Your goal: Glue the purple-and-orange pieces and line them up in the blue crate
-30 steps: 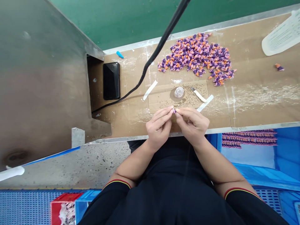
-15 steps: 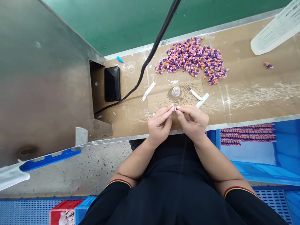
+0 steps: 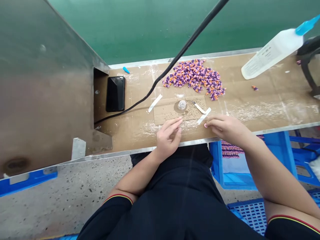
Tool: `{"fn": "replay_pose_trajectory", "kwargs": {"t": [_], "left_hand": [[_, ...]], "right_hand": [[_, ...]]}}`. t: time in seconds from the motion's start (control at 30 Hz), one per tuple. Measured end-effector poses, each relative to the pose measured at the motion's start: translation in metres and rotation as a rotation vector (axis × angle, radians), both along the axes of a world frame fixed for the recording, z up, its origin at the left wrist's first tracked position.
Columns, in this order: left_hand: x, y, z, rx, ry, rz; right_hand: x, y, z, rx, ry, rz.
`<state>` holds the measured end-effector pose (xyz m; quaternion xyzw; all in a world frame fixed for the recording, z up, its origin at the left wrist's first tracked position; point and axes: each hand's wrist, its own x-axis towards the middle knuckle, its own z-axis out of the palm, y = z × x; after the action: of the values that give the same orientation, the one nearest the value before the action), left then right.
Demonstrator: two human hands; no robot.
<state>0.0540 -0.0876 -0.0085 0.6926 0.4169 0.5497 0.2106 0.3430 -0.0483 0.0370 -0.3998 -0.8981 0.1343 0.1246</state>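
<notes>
My right hand (image 3: 226,129) is over the front of the bench on the right, pinching a small pink-and-purple piece (image 3: 205,125) at its fingertips. Most of that piece is hidden by the fingers. My left hand (image 3: 168,136) hovers at the bench's front edge, fingers stretched forward and thumb apart, with nothing in it. Beyond it lies a flat cardboard sheet (image 3: 162,115) dotted with dark specks. On this sheet stand a small clear cup (image 3: 182,105) and a white-handled tool (image 3: 200,108) with a dark thin tip. A heap of purple, pink and orange figures (image 3: 197,78) lies behind.
A white bottle (image 3: 272,53) with a blue nozzle stands at the right, near a single loose figure (image 3: 254,88). A phone (image 3: 115,94) and a blue cap (image 3: 126,70) lie left. The black cable (image 3: 160,78) crosses the view. Below the bench, a blue crate (image 3: 282,150) holds rows of figures.
My hands have parted. The right hand has moved right with the small piece, while the left stays near the front edge, its fingers now free. The view has shifted rightward.
</notes>
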Motion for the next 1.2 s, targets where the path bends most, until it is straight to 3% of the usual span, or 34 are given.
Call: {"fn": "replay_pose_trajectory", "kwargs": {"t": [0.1,0.2,0.5,0.6,0.67,0.77,0.83,0.93,1.03,1.2], "left_hand": [[-0.002,0.0,0.001,-0.009,0.014,-0.014],[-0.005,-0.001,0.002,-0.019,0.012,-0.028],[-0.008,0.001,0.004,-0.059,0.051,-0.004],[-0.007,0.003,0.004,-0.048,0.081,-0.015],[-0.007,0.005,0.003,-0.051,0.086,-0.025],[-0.006,0.006,0.003,-0.086,0.061,-0.044],[-0.006,0.007,0.003,-0.094,0.074,-0.056],[-0.004,0.008,0.005,-0.038,0.164,-0.08],[0.0,0.011,0.008,0.017,0.249,-0.126],[0.01,0.016,0.008,0.129,0.281,-0.174]], "right_hand": [[-0.007,0.008,0.002,-0.019,-0.138,0.075],[-0.01,0.006,0.001,-0.018,-0.119,0.069],[-0.012,-0.021,-0.025,-0.025,0.27,-0.283],[-0.009,-0.03,-0.026,-0.05,0.366,-0.363],[0.008,-0.045,-0.022,-0.089,0.47,-0.488],[0.054,-0.085,-0.023,-0.087,0.693,-0.843],[0.087,-0.117,-0.035,-0.085,0.842,-1.075],[0.127,-0.159,-0.07,-0.129,0.914,-1.351],[0.15,-0.183,-0.107,-0.274,0.634,-1.569],[0.168,-0.195,-0.144,-0.439,0.242,-1.679]]}}
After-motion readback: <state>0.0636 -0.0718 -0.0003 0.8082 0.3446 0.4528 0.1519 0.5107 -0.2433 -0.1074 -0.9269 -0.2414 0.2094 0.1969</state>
